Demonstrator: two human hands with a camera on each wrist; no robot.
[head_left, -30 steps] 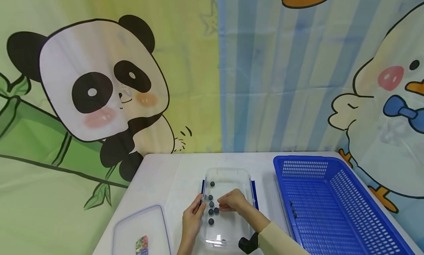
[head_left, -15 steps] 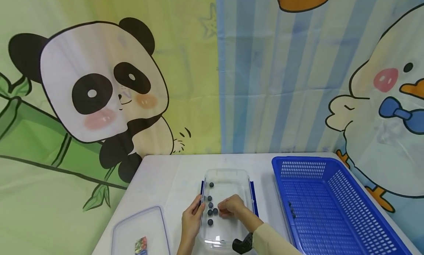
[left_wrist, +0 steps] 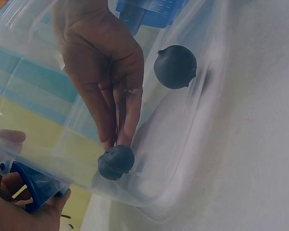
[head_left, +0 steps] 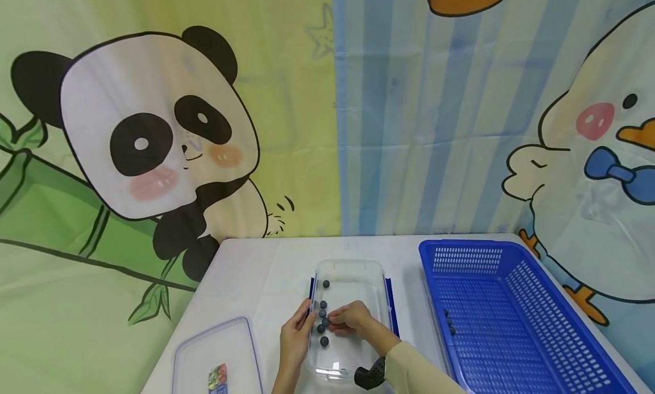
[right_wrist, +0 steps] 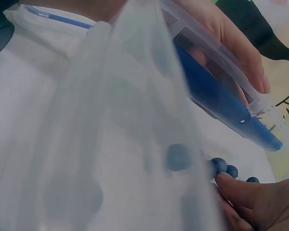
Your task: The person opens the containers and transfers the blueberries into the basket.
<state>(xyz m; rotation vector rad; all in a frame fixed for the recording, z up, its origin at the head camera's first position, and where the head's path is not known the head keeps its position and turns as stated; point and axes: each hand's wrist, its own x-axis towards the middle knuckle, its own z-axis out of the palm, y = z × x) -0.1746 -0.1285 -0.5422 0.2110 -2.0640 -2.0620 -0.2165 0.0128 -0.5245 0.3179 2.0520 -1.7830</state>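
A clear plastic box (head_left: 348, 354) with blue side clips stands mid-table, and several dark blueberries (head_left: 324, 341) lie along its left side. My left hand (head_left: 293, 340) grips the box's left side by the blue clip (left_wrist: 36, 187), as the left wrist view shows. Reaching inside the box, my right hand (head_left: 353, 319) has its fingertips on one blueberry (left_wrist: 119, 159), pinching it close beside others. One blueberry (left_wrist: 176, 67) sits apart near the box's front end. In the right wrist view my right thumb (right_wrist: 241, 190) lies right at the berries, while the blurred box wall hides part of the scene.
A blue perforated basket (head_left: 512, 326) stands on the right, with a few dark berries (head_left: 450, 323) at its left wall. On the left lies a clear lid (head_left: 217, 348) with a colourful label (head_left: 217, 378). A cartoon curtain (head_left: 297, 110) hangs behind the table.
My right hand has moved left within the box, closing the gap to the nearest blueberry, which has shifted left against its neighbours. My left hand keeps its hold.
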